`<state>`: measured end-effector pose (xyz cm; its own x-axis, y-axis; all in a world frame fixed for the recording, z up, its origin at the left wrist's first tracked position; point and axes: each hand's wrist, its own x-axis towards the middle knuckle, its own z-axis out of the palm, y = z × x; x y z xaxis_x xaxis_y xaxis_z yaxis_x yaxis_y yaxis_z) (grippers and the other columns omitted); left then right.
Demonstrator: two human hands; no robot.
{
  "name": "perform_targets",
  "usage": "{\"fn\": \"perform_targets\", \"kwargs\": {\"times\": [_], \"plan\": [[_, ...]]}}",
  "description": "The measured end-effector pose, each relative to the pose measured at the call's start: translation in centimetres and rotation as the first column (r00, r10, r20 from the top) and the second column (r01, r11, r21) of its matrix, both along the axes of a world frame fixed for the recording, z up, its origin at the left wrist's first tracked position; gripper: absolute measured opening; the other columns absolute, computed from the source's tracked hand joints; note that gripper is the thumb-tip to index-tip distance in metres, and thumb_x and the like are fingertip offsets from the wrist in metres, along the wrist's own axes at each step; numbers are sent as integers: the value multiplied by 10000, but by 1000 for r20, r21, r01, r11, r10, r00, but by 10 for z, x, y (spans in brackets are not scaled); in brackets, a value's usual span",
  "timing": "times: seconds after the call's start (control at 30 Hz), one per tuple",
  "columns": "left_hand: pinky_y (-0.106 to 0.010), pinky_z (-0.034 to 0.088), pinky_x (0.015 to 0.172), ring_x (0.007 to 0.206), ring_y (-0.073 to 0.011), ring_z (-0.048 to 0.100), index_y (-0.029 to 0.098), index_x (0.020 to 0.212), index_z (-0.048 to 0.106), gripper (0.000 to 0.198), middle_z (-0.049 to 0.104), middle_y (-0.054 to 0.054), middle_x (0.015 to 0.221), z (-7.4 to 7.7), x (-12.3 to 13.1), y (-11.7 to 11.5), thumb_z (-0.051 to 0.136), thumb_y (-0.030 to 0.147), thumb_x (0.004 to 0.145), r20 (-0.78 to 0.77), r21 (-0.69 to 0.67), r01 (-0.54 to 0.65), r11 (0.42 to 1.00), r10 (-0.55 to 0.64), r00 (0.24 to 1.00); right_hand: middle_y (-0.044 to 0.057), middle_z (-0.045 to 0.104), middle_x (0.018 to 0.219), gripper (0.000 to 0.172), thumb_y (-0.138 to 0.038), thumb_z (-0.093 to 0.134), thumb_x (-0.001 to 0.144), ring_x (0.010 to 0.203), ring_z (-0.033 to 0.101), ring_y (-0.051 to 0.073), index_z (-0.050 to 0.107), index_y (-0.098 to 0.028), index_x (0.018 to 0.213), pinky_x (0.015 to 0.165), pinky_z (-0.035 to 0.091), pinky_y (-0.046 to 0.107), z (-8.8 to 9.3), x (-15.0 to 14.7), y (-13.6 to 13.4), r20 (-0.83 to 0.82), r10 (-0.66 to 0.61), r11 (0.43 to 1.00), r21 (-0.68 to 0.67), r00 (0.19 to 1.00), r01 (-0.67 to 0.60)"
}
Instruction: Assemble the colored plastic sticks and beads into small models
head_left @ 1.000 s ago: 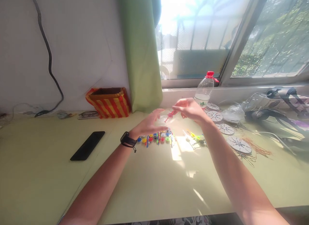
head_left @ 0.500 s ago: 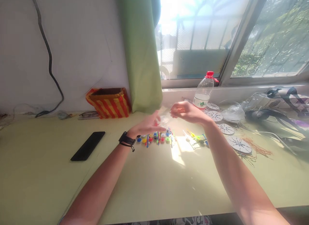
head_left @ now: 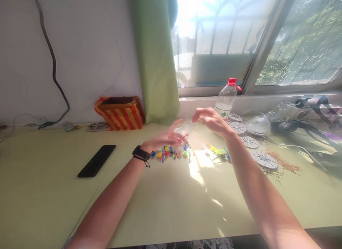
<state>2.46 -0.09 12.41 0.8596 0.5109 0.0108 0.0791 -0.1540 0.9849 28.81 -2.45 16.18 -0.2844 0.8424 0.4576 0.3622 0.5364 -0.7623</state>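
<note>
My left hand (head_left: 168, 138), with a black watch on the wrist, is over rows of small colourful plastic discs and sticks (head_left: 167, 153). Its index finger stretches up, apart from the lower fingers. A small red pointed piece (head_left: 186, 135) shows beside those fingertips; whether they touch it is unclear. My right hand (head_left: 210, 119) hovers higher and to the right, its fingers bent and pressed together; what they hold, if anything, is hidden. Crumpled clear plastic (head_left: 185, 127) shows between the hands. More coloured pieces (head_left: 217, 152) lie loose near my right forearm.
A phone (head_left: 96, 161) and a red-and-yellow striped box (head_left: 120, 113) are at left. A red-capped bottle (head_left: 224, 99) stands by the window. Several white slotted discs (head_left: 264, 159), orange strings (head_left: 284, 161) and black straps (head_left: 291, 127) lie at right.
My right hand has shifted slightly up and to the right. My left fingers have spread and moved slightly right, and the red pointed piece now shows near them.
</note>
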Motion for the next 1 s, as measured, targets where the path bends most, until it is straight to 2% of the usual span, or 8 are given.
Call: {"fn": "perform_targets", "kwargs": {"times": [0.13,0.23,0.33,0.43,0.53,0.7,0.87,1.0], "plan": [[-401,518,910,1071,-274,711,310,1643,148,1165,773,-71,1004,3,1,-3,869,498,747,-29,-29,-31,999,30,999,39,711,914,214,-254,477,808,882,633,198,688,-221,813,876,520,328,7,0,-5,-71,12,1000,-19,997,-14],[-388,530,903,1003,-246,712,270,1520,461,896,748,-47,954,2,-1,0,884,423,744,-116,57,-80,995,86,989,33,711,1049,211,-307,527,860,853,645,173,668,-241,1002,808,540,302,5,8,-3,-137,-85,995,-59,987,77],[-375,552,877,1035,-266,708,205,1291,669,653,732,-77,1013,-3,-2,5,890,440,724,-152,151,-136,979,159,975,50,716,1010,216,-369,584,881,749,644,163,659,-224,1022,668,518,274,-9,25,8,79,-205,965,-151,976,215],[-373,578,814,942,-267,742,182,1271,668,621,738,-93,965,-9,-2,8,870,458,752,-152,126,-168,978,187,971,66,739,950,202,-378,729,812,729,671,178,712,-209,921,616,488,263,-32,39,21,460,-46,931,-301,887,205],[-386,599,784,882,-264,757,172,1309,641,685,746,-135,1021,-13,0,9,890,445,731,-150,38,-162,986,166,975,62,747,855,267,-363,827,714,653,679,178,727,-197,898,573,475,259,-56,41,33,625,97,852,-455,774,260],[-415,607,828,928,-275,758,188,1318,648,738,738,-172,1148,-18,-2,12,935,399,672,-201,25,-127,992,130,971,45,744,764,265,-282,848,616,669,698,192,739,-193,841,557,472,239,-79,34,45,647,206,821,-522,734,230],[-387,611,842,994,-278,748,194,1310,658,728,745,-148,1125,-18,-6,14,936,404,671,-221,106,-133,985,154,963,54,762,789,247,-298,835,617,704,713,201,753,-195,826,580,485,241,-82,34,46,636,250,813,-547,730,198],[-421,616,840,919,-289,776,185,1334,632,679,730,-163,1160,-14,-4,10,867,466,762,-227,23,-110,994,112,967,47,765,790,248,-250,811,625,699,713,202,744,-196,857,570,483,244,-81,34,45,592,288,801,-580,753,151]]}}
